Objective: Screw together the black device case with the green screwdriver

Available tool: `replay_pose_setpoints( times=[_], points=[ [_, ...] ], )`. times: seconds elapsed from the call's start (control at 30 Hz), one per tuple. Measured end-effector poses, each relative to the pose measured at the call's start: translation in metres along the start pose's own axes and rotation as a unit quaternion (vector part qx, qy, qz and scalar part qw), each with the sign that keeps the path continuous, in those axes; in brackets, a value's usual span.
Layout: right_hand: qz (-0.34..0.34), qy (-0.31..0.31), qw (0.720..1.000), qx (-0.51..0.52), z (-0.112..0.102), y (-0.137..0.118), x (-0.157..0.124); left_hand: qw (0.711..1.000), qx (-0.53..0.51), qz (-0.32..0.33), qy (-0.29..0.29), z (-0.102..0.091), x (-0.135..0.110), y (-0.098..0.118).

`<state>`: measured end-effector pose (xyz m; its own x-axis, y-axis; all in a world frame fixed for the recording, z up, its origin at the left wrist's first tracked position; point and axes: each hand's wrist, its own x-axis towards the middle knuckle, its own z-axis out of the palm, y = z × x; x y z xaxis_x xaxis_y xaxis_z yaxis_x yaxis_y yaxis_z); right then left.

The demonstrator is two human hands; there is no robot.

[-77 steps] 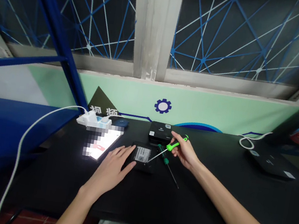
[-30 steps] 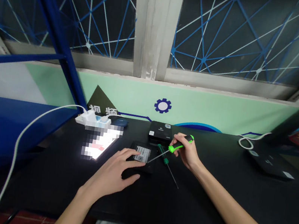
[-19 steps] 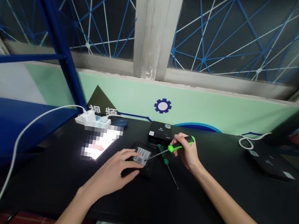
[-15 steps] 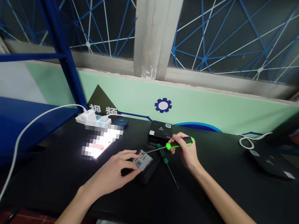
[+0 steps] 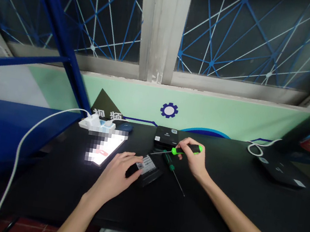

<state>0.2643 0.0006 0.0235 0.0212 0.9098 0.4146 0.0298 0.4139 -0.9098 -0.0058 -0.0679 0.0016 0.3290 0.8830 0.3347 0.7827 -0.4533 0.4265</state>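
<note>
On desk (image 5: 217,208), left fingers (image 5: 128,159) clamped on small box (image 5: 151,169), right fingers (image 5: 188,141) gripping screwdriver (image 5: 177,151)

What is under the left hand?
The left hand covers one end of a small black box. The white label on the box shows; the end beneath the fingers is hidden.
</note>
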Motion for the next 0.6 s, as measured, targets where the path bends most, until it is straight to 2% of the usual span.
replay_pose_setpoints(
  times=[0.2, 0.4, 0.6],
  points=[
    [-0.019, -0.01, 1.0, -0.004, -0.0018, -0.0015, -0.0011, 0.999, 0.026, 0.017, -0.033, 0.0055, -0.0021, -0.0079],
    [-0.038, 0.014, 0.998, -0.04, 0.0004, -0.0025, -0.0044, 0.997, 0.016, 0.009, -0.078, 0.001, -0.0036, -0.0077],
    [-0.05, 0.012, 0.997, -0.063, -0.0015, -0.0082, -0.0051, 0.996, 0.011, 0.009, -0.083, 0.0003, -0.0024, -0.0053]
  ],
)
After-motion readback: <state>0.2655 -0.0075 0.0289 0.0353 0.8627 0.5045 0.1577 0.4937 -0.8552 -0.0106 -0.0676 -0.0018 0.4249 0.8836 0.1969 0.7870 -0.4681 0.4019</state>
